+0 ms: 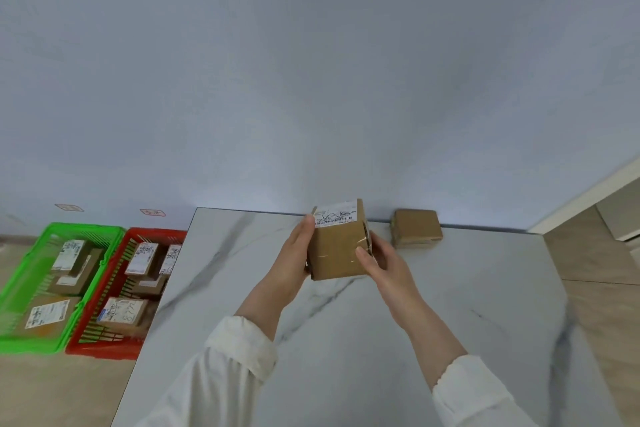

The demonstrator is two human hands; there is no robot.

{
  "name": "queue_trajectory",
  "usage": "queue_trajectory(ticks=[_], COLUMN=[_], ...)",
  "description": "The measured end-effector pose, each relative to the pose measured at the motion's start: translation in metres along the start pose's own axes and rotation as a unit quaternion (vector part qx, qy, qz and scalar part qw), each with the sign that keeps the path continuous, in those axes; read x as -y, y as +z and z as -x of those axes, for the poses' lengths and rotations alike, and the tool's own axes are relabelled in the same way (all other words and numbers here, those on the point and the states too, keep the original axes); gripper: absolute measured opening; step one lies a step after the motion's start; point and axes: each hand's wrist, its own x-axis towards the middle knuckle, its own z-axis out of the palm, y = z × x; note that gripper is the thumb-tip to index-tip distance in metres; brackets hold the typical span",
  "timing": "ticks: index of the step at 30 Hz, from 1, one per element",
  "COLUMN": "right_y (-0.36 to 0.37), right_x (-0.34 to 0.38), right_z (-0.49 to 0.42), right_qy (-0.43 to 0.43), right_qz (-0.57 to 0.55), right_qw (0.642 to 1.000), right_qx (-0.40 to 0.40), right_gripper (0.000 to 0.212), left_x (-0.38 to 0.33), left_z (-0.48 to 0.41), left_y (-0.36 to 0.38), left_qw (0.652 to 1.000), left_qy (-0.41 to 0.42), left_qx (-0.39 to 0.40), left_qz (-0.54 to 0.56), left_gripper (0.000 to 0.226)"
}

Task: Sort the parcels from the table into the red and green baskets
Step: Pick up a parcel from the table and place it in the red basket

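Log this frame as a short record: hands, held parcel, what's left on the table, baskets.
held parcel: cardboard box, label on top, above table
left hand: grips its left side
right hand: grips its right side
remaining parcel: on table, far edge
green basket: on floor, holds labelled parcels
red basket: beside it, likewise filled

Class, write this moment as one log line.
left hand, right hand: grip labelled brown cardboard parcel | white marble table: second brown cardboard parcel | green basket, red basket: hold parcels
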Motion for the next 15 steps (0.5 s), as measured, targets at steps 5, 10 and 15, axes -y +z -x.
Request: queue_trajectory(ticks=[5,10,15], right_y=[0.005,0.008,0.009], right_x=[-0.005,-0.006,0.003], right_z=[0.021,0.035,0.041], right_qy=[-0.029,-0.028,0.027], right_qz=[-0.003,-0.033,-0.145], right_qw=[0.999,0.997,0.989], right_qx=[0.026,0.056,0.003], right_gripper=[0.062,0.067,0.075], left_x=[0.003,0.009,0.002], left_z=[0.018,0.033,0.053], left_y=[-0.005,-0.009,-0.016], left_qw=[0.998,0.997,0.995], left_qy=[-0.008,0.032,0.088], left_qx=[0.017,-0.011,-0.018], left_qz=[0.061,0.064,-0.042], left_gripper=[0.042,0.045,0.05])
